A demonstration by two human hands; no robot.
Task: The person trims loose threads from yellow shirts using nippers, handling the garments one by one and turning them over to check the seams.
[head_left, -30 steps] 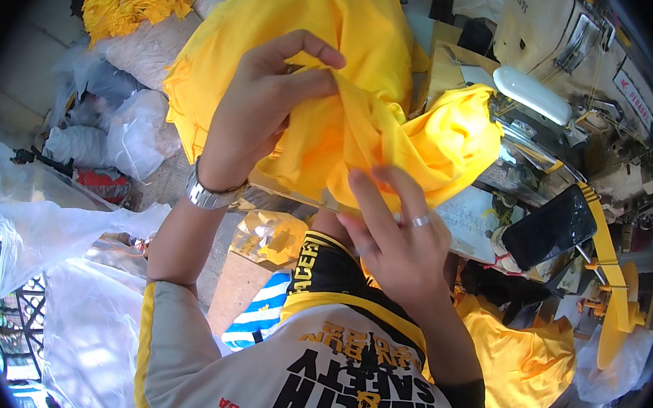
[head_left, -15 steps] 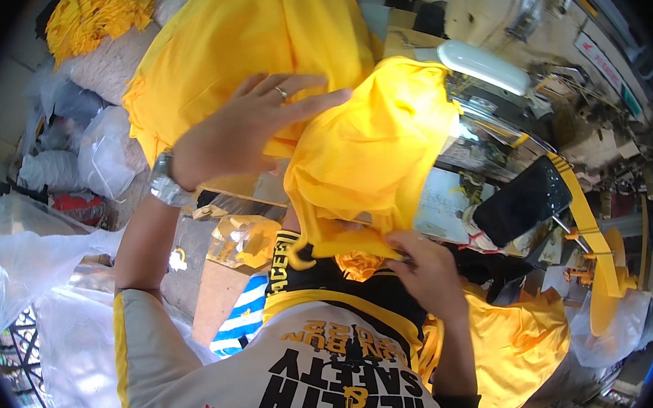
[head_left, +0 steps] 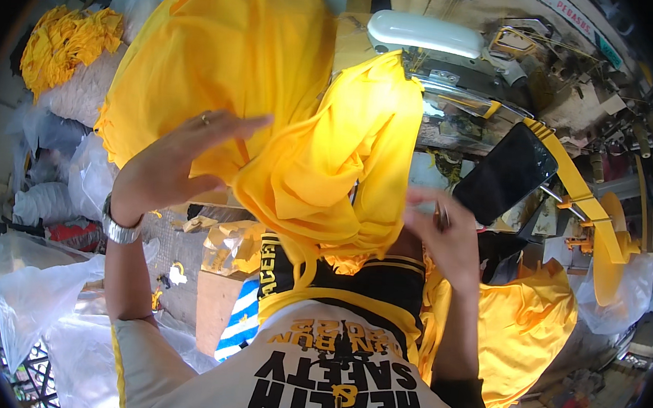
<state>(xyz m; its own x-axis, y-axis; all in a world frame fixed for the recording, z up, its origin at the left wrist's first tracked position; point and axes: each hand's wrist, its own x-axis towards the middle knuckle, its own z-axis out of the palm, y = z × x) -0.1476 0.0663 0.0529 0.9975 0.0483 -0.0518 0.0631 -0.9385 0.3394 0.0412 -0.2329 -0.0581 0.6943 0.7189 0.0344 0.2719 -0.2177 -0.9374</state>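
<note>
A yellow cloth piece [head_left: 321, 173] hangs in loose folds from the sewing machine [head_left: 447, 87] toward my lap. My left hand [head_left: 180, 158] is open beside its left edge, fingers stretched and thumb apart, in front of a larger yellow cloth heap [head_left: 223, 50]. To the right of the cloth piece, my right hand [head_left: 447, 233] has its fingers curled, close to the cloth's edge. A small dark thing shows among those fingers, too small to name. Whether the right fingertips touch the cloth cannot be told.
A phone [head_left: 507, 174] stands on a holder by a yellow curved arm [head_left: 583, 209] at the right. A white lamp [head_left: 424, 34] is above the machine. More yellow cloth [head_left: 520, 327] lies by my right side. Plastic bags [head_left: 38, 258] and a yellow bundle [head_left: 71, 42] are at left.
My left hand has moved down and left, off the cloth's upper part. My right hand has risen from the cloth's lower edge to its right side. The cloth piece has bunched into folds.
</note>
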